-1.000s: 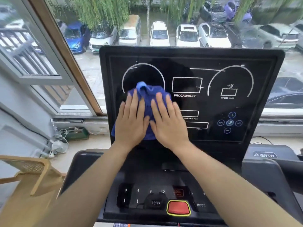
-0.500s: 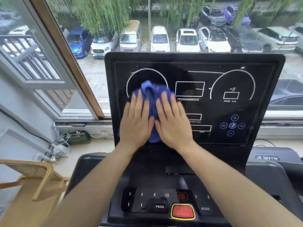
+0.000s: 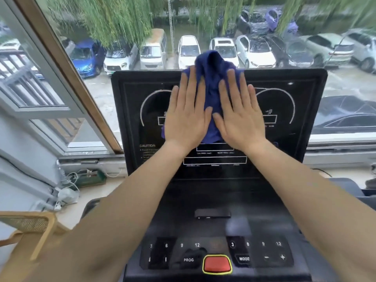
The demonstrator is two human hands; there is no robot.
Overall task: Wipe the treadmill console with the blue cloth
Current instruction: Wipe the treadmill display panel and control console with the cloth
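Behind the treadmill, a wide window (image 3: 203,27) is showing a car park with rows of cars (image 3: 252,51) and hanging green branches (image 3: 114,19); its brown frame (image 3: 67,74) is slanting down the left side. In front of the glass, the black treadmill console (image 3: 295,151) is standing upright, its screen printed with two white arcs, several white boxes and a block of caution text (image 3: 147,151) at lower left. Below it, the sloping control panel (image 3: 219,253) is carrying number keys marked 3, 6, 9 and 12 in two sets, a PROG key, a MODE key, minus and plus keys. Two bare forearms are reaching up from the bottom corners. The left hand (image 3: 186,117) is lying flat, fingers straight and spread, pressing the blue cloth (image 3: 212,78) against the screen. The right hand (image 3: 240,117) is lying flat in the same way just beside it, thumbs nearly touching, also pressing on the cloth; neither hand is closing around it. The cloth is sitting bunched at the top middle of the screen, between and under both palms, its upper fold rising above the console's top edge. At lower left, a wooden chair (image 3: 34,231) is showing part of its cane back. On the sill, cables and a white plug (image 3: 67,195) are lying loose. On the panel, a red button (image 3: 217,263) ringed in yellow is sitting between PROG and MODE.
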